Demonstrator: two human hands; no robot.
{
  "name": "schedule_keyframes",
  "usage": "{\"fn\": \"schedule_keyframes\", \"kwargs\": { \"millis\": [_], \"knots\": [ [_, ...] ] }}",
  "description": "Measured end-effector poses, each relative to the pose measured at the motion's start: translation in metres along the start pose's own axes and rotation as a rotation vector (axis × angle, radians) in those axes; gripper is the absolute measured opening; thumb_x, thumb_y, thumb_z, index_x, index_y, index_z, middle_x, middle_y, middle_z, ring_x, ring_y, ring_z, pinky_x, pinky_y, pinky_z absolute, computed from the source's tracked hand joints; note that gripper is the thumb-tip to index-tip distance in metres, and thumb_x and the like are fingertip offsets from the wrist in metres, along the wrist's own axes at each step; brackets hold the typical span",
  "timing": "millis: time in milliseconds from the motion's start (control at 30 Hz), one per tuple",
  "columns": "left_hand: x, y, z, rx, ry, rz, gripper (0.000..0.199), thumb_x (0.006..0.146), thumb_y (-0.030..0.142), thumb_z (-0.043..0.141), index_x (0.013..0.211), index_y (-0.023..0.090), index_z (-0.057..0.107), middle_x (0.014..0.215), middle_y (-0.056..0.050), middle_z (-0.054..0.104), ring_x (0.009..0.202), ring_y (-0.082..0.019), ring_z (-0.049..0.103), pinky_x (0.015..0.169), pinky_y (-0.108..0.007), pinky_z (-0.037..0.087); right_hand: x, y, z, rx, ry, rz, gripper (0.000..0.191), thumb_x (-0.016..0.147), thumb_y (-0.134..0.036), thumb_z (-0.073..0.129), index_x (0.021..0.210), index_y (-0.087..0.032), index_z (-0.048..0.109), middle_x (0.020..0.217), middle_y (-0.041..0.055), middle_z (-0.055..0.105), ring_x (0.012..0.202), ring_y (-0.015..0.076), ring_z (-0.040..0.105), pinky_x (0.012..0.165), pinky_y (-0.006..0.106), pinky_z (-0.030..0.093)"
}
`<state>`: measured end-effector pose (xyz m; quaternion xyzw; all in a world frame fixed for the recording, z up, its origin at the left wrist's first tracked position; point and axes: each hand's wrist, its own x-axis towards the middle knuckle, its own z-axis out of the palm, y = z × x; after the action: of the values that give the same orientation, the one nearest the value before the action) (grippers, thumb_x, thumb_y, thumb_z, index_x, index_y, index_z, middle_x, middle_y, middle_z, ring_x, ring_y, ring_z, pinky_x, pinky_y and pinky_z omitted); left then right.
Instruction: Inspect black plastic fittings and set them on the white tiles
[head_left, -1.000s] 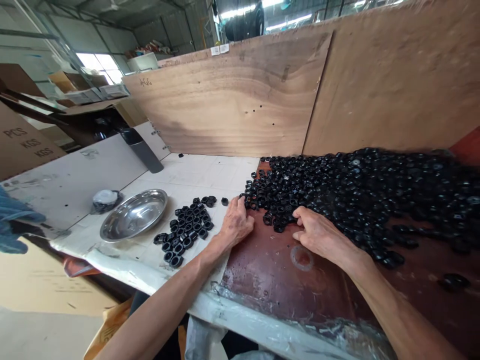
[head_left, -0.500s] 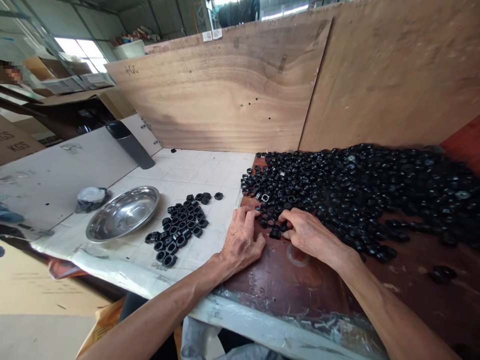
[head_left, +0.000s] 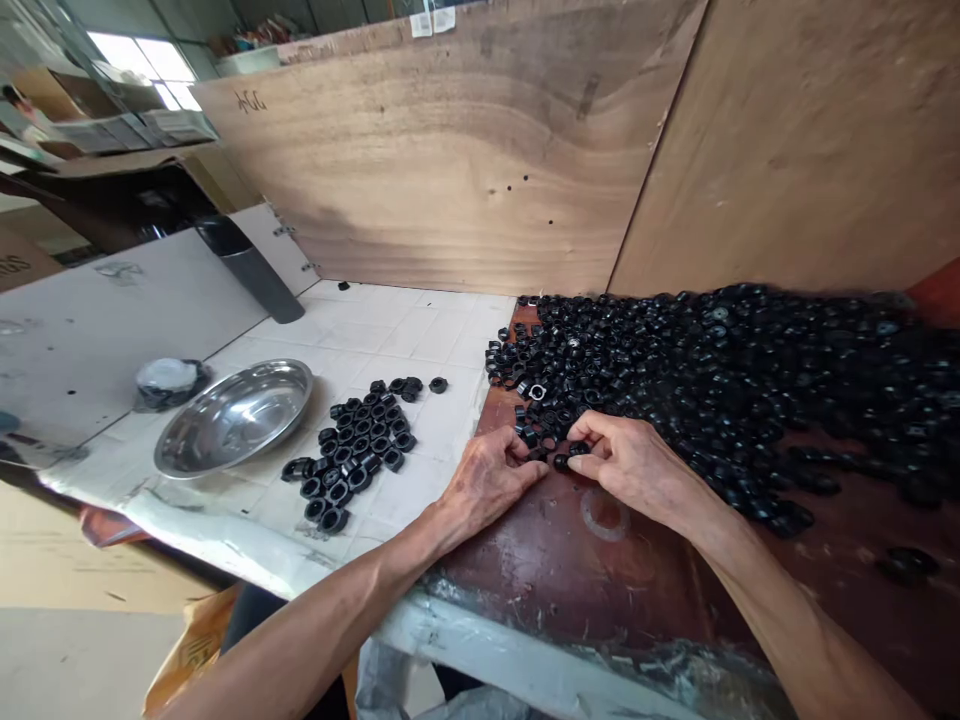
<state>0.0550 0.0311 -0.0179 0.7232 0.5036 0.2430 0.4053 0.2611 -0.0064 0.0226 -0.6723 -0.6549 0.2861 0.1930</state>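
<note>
My left hand [head_left: 491, 478] rests at the border of the white and brown surfaces, thumb and fingers closed round a small black plastic ring [head_left: 537, 455]. Opposite it, my right hand [head_left: 634, 462] pinches another black ring [head_left: 578, 449] between thumb and forefinger. Just beyond both hands spreads a big heap of the same black rings [head_left: 675, 350], thinning to single pieces near my fingertips. To the left, a cluster of black rings [head_left: 361, 443] lies on the white surface, mostly flat, with their holes facing up.
A shiny steel bowl [head_left: 232, 420] stands tilted left of the cluster. Behind it are a plastic-wrapped roll [head_left: 172, 383] and a dark grey bottle [head_left: 251, 270] leaning on the side board. A tall plywood panel [head_left: 450, 160] closes the back. Two loose dark pieces [head_left: 907, 565] lie at right.
My left thumb and fingers have drawn together onto a ring, and the hand has shifted slightly right. My right fingers have closed on a piece. The camera view has tilted a little downward.
</note>
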Motion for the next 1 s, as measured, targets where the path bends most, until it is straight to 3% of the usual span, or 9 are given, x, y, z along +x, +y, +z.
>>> {"fn": "schedule_keyframes", "kwargs": {
  "millis": [100, 233, 367, 500, 600, 700, 767, 867, 1000],
  "knots": [
    [0.000, -0.002, -0.012, 0.036, -0.042, -0.050, 0.037, 0.070, 0.048, 0.080, 0.081, 0.019, 0.059, 0.068, 0.005, 0.061, 0.062, -0.014, 0.055, 0.057, -0.026, 0.042, 0.002, 0.002, 0.001, 0.016, -0.006, 0.009, 0.020, 0.079, -0.026, 0.065, 0.096, -0.021, 0.076, 0.080, 0.0015, 0.070, 0.067, 0.0166, 0.061, 0.064, 0.027, 0.044],
    [0.000, -0.006, -0.017, 0.114, -0.063, 0.054, 0.037, 0.070, 0.034, 0.082, 0.098, 0.021, 0.062, 0.082, 0.003, 0.065, 0.070, -0.015, 0.059, 0.065, -0.027, 0.047, 0.006, 0.010, 0.004, -0.009, 0.033, -0.057, 0.024, 0.079, -0.024, 0.065, 0.098, -0.020, 0.079, 0.100, 0.0066, 0.071, 0.073, 0.0174, 0.064, 0.068, 0.029, 0.046],
    [0.001, -0.012, -0.014, 0.171, -0.058, 0.144, 0.024, 0.077, 0.023, 0.074, 0.100, 0.021, 0.067, 0.090, -0.001, 0.067, 0.075, -0.017, 0.061, 0.070, -0.029, 0.050, 0.004, 0.008, 0.005, 0.086, 0.027, -0.043, 0.030, 0.077, -0.026, 0.068, 0.106, -0.019, 0.074, 0.095, 0.0048, 0.072, 0.071, 0.0169, 0.065, 0.067, 0.028, 0.048],
    [0.002, -0.013, -0.008, 0.200, 0.006, 0.248, 0.020, 0.079, 0.019, 0.069, 0.099, 0.018, 0.067, 0.091, -0.004, 0.068, 0.075, -0.017, 0.062, 0.071, -0.030, 0.051, 0.000, -0.002, 0.006, 0.184, -0.005, 0.025, 0.022, 0.076, -0.029, 0.070, 0.095, -0.018, 0.070, 0.076, 0.0011, 0.070, 0.062, 0.0156, 0.061, 0.058, 0.026, 0.045],
    [-0.001, -0.008, -0.007, 0.129, 0.026, 0.310, 0.022, 0.078, 0.016, 0.067, 0.100, 0.016, 0.066, 0.085, -0.003, 0.067, 0.069, -0.015, 0.060, 0.066, -0.027, 0.050, -0.002, -0.008, 0.009, 0.192, -0.007, -0.064, 0.022, 0.079, -0.027, 0.066, 0.098, -0.019, 0.073, 0.075, 0.0010, 0.069, 0.065, 0.0161, 0.061, 0.059, 0.026, 0.044],
    [-0.004, -0.002, -0.008, 0.006, 0.001, 0.295, 0.024, 0.078, 0.018, 0.066, 0.102, 0.015, 0.065, 0.076, -0.001, 0.066, 0.061, -0.012, 0.059, 0.059, -0.024, 0.048, -0.003, -0.013, 0.012, 0.217, 0.017, -0.211, 0.026, 0.082, -0.023, 0.062, 0.104, -0.020, 0.074, 0.098, 0.0043, 0.073, 0.079, 0.0172, 0.065, 0.069, 0.028, 0.048],
    [-0.006, -0.001, -0.009, -0.077, -0.016, 0.265, 0.025, 0.080, 0.020, 0.066, 0.105, 0.016, 0.064, 0.076, 0.000, 0.068, 0.059, -0.012, 0.059, 0.057, -0.023, 0.048, -0.004, -0.016, 0.013, 0.271, 0.012, -0.196, 0.025, 0.082, -0.023, 0.064, 0.106, -0.020, 0.071, 0.101, 0.0046, 0.073, 0.082, 0.0174, 0.067, 0.071, 0.027, 0.049],
    [-0.006, -0.003, -0.009, -0.209, -0.040, 0.214, 0.028, 0.082, 0.021, 0.065, 0.110, 0.017, 0.064, 0.083, -0.002, 0.071, 0.061, -0.012, 0.062, 0.058, -0.023, 0.050, -0.005, -0.018, 0.015, 0.362, 0.041, -0.106, 0.021, 0.081, -0.027, 0.069, 0.100, -0.020, 0.065, 0.085, 0.0019, 0.073, 0.076, 0.0174, 0.068, 0.066, 0.026, 0.051],
    [-0.006, -0.006, -0.008, -0.281, -0.031, 0.205, 0.027, 0.082, 0.019, 0.065, 0.109, 0.018, 0.065, 0.086, -0.002, 0.072, 0.064, -0.012, 0.064, 0.060, -0.023, 0.052, -0.005, -0.019, 0.014, 0.417, 0.058, -0.191, 0.015, 0.082, -0.026, 0.069, 0.096, -0.020, 0.070, 0.095, 0.0032, 0.073, 0.081, 0.0173, 0.069, 0.071, 0.026, 0.053]
  ]
}}
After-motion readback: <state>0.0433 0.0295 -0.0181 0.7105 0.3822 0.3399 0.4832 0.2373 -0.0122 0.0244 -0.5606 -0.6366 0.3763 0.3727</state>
